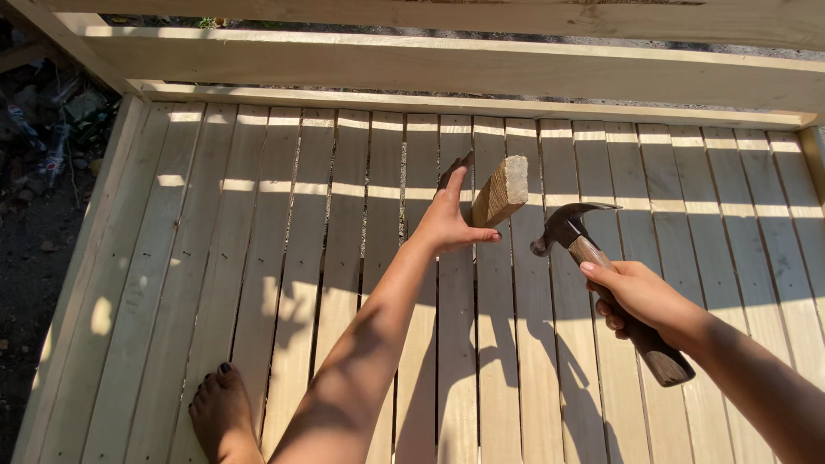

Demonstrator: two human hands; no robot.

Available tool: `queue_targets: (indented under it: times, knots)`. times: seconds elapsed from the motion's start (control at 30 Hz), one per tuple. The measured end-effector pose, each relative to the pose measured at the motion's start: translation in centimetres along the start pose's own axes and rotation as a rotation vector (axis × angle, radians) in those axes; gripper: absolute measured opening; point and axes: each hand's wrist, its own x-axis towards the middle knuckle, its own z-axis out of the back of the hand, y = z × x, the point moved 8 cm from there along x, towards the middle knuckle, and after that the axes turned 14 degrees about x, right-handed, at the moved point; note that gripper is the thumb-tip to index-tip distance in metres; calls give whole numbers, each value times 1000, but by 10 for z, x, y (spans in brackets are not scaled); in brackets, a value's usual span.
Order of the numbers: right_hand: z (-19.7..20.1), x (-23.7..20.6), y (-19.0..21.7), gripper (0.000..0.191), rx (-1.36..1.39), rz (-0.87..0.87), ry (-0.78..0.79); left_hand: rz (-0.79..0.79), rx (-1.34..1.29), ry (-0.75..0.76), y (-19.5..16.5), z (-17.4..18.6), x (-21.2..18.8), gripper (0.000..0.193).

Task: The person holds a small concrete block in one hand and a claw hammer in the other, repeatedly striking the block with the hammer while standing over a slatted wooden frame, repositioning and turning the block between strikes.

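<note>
My left hand (449, 215) reaches forward over a slatted wooden platform (284, 249) and grips a short square wooden block (501, 191), held tilted with its sawn end facing up and right. To the right, my right hand (640, 296) is wrapped around the wooden handle of a claw hammer (567, 228). The dark steel head sits just right of the block, a short gap away, with the claw pointing right. The hammer's handle end sticks out below my right wrist.
Pale timber rails (447, 64) frame the platform's far side, and a side board (77, 292) runs down the left. My bare foot (222, 412) rests on the slats at lower left. Dirt with scattered litter (39, 137) lies beyond the left edge.
</note>
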Motion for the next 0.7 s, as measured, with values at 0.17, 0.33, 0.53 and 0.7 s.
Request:
queue_targets:
  times: [0.17,0.33,0.53,0.7]
  knots:
    - [-12,15,27,29,434,222,119,128,-61,-7,-44,-7,29,84]
    - [-12,35,49,26,565,341,202,206,-76,-61,-69,0,-6,52]
    - [-9,49,63,27,517,447,282,97,-48,-275,-130,20,-67,58]
    - [-18,53,42,27,461,349,263,-168,-109,-329,-175,60,-87,56]
